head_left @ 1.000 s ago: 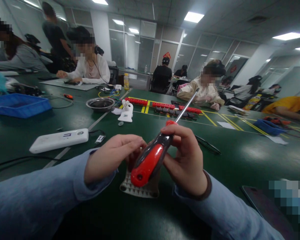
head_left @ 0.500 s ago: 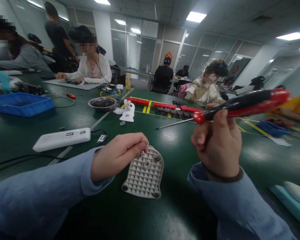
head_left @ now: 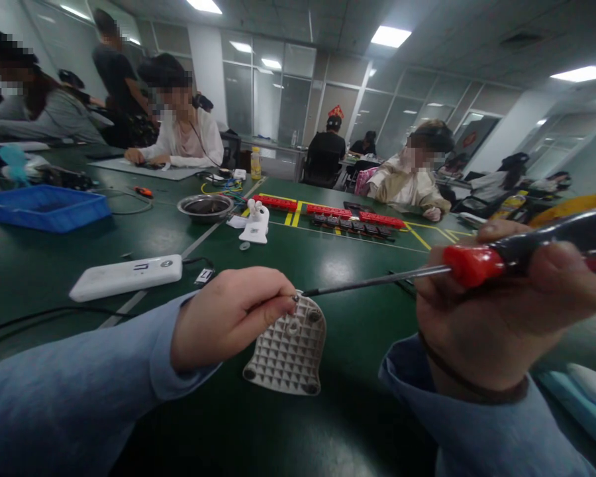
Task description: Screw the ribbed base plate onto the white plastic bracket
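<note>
My left hand [head_left: 233,315] is closed in a pinch, with a small screw [head_left: 295,299] between thumb and forefinger. Just under those fingertips is a pale plastic base plate [head_left: 289,352] with a waffle-ribbed underside and dark round feet at its corners; my fingers cover part of its top edge. My right hand [head_left: 487,324] grips a red and black screwdriver [head_left: 474,266] by the handle. Its shaft points left, and the tip is right beside the screw, though I cannot tell whether they touch.
On the green table [head_left: 218,430] lie a white oblong device [head_left: 129,277], a metal bowl [head_left: 205,207], a blue tray [head_left: 47,209], a white plastic part [head_left: 255,224] and red strips [head_left: 328,211]. A light-blue packet [head_left: 581,404] is at right. Several people sit around.
My right hand has come lower and to the right, turning the screwdriver so its tip is now at my left fingertips. My left hand has dipped slightly with the screw.
</note>
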Action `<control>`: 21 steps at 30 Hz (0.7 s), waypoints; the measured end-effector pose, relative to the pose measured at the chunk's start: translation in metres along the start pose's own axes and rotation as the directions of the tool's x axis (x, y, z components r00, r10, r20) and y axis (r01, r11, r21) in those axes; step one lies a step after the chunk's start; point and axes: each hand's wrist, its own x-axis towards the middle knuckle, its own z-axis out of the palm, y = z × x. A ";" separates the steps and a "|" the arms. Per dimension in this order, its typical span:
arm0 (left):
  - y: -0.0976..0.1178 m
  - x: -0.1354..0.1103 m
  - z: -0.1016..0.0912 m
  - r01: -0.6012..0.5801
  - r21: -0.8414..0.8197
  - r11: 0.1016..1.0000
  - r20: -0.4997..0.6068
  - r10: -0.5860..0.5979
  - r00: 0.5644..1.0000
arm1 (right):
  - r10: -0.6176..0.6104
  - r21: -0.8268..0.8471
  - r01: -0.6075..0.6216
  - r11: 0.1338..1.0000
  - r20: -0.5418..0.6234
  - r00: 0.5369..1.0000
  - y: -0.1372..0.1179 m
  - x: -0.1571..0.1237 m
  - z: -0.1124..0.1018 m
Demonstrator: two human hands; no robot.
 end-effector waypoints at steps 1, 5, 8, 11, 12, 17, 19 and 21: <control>0.001 0.000 0.000 0.010 0.011 1.000 0.015 -0.010 1.000 | -0.022 -0.016 0.022 1.000 0.003 1.000 0.001 -0.001 0.000; 0.004 0.000 0.000 0.045 0.044 0.998 0.042 -0.047 0.998 | -0.025 -0.011 0.025 1.000 0.038 0.999 0.004 -0.003 0.002; 0.002 0.000 0.001 0.055 0.030 0.998 0.017 -0.055 0.998 | -0.009 0.006 0.008 1.000 0.013 1.000 0.004 -0.003 0.002; 0.000 0.000 0.002 0.041 0.007 0.999 -0.005 -0.041 0.999 | 0.032 0.012 -0.032 0.999 -0.004 0.999 0.004 -0.001 0.002; 0.000 0.000 0.003 0.036 0.003 0.999 -0.005 -0.036 0.999 | 0.042 0.012 -0.042 0.999 -0.009 0.999 0.005 -0.001 0.002; 0.000 0.000 0.002 0.031 0.003 1.000 0.000 -0.031 1.000 | 0.030 0.000 -0.030 1.000 -0.019 0.999 0.006 -0.001 0.003; 0.001 0.000 0.002 0.033 0.020 0.999 0.014 -0.033 0.999 | 0.066 0.005 -0.066 0.998 0.002 0.998 0.007 0.000 0.002; 0.001 0.000 0.001 0.034 0.053 0.998 0.027 -0.035 0.999 | 0.125 0.018 -0.126 0.992 0.041 0.991 0.008 0.001 0.002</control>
